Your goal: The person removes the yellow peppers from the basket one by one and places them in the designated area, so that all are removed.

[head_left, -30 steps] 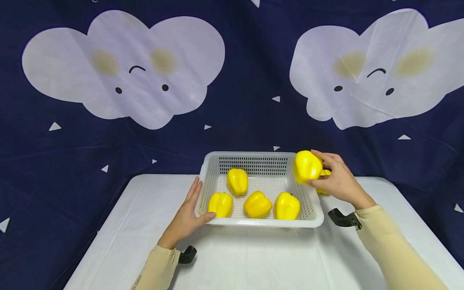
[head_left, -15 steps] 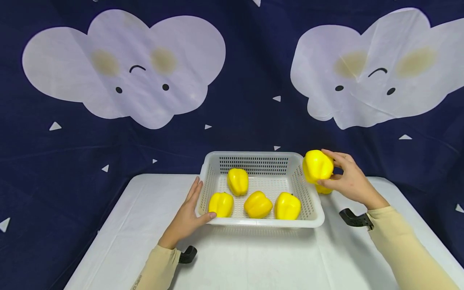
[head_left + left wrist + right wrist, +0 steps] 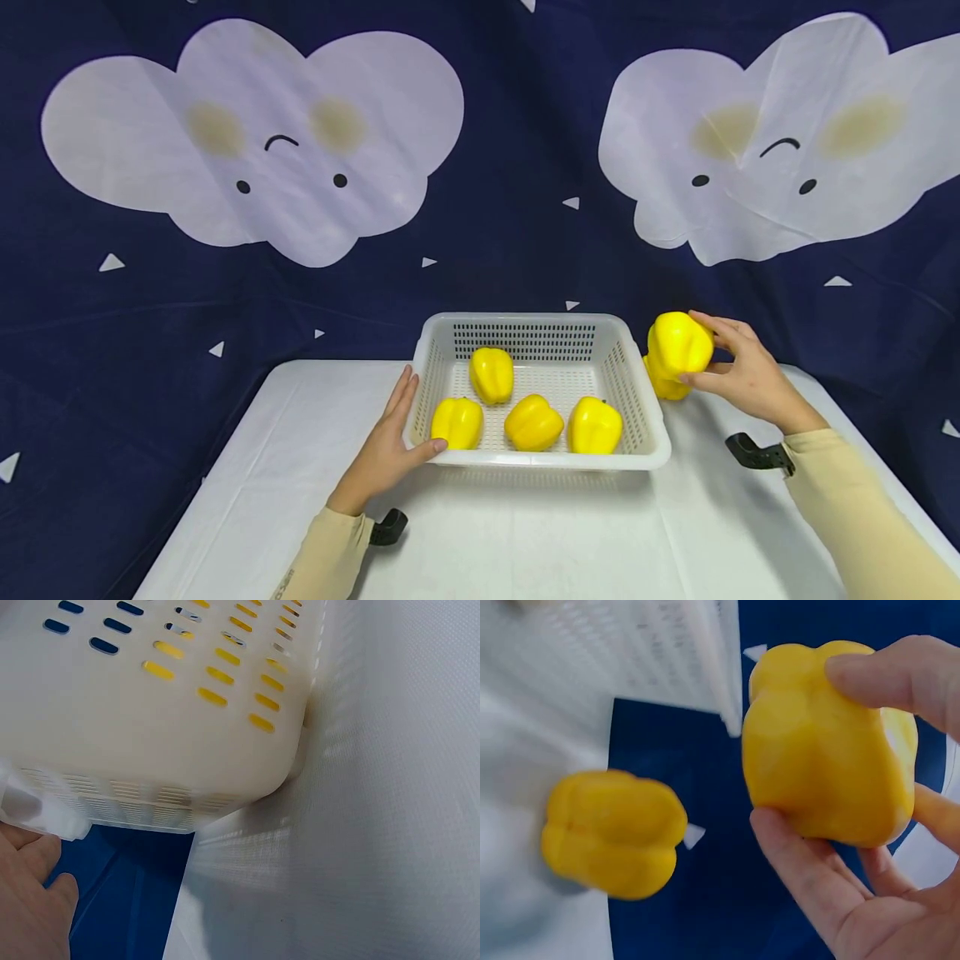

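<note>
My right hand (image 3: 750, 377) grips a yellow bell pepper (image 3: 681, 342) between thumb and fingers, outside the basket at its right. Below and partly hidden by it, a second yellow bell pepper (image 3: 663, 383) stands on the table; the right wrist view shows this standing pepper (image 3: 615, 834) apart from the held pepper (image 3: 825, 750). A white perforated basket (image 3: 547, 459) holds several more yellow peppers (image 3: 533, 423). At the basket's left front corner rests my left hand (image 3: 384, 457), fingers fairly straight along the side and thumb over the front rim.
A white cloth covers the table (image 3: 525, 533). Just behind it hangs a dark blue curtain (image 3: 517, 233) with cloud prints. Each wrist carries a black camera mount, such as the right mount (image 3: 757, 454).
My right hand has carried its pepper rightward, from over the basket's right rim to outside it. More of the standing pepper shows at the left now. My left hand stays put.
</note>
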Action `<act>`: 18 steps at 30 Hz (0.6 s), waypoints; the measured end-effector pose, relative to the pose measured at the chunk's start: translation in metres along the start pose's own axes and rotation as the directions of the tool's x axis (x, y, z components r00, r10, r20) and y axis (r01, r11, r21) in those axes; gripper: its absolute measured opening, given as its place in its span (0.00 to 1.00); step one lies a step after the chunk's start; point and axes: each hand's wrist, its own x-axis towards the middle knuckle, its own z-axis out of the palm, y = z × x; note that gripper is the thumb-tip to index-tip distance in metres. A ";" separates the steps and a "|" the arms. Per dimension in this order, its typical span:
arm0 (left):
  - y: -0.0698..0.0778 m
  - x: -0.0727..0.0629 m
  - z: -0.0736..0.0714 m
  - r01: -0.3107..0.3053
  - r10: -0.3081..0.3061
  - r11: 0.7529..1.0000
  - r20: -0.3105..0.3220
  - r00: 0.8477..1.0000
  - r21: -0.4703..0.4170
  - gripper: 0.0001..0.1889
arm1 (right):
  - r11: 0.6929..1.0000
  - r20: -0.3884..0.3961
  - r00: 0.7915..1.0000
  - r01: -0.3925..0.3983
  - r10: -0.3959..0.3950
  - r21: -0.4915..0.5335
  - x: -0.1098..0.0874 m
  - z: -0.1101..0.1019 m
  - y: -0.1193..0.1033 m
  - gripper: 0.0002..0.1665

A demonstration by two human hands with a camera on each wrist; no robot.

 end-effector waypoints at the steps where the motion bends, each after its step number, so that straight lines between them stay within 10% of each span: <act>1: 0.000 0.000 0.000 0.000 0.000 1.000 0.000 1.000 -0.001 0.55 | 1.000 0.001 1.000 -0.002 0.002 -0.001 0.000 -0.001 0.002 0.57; 18: 0.000 0.000 0.000 0.006 -0.006 1.000 -0.001 1.000 -0.001 0.55 | 0.999 0.020 1.000 0.002 -0.002 -0.034 -0.001 -0.015 0.035 0.57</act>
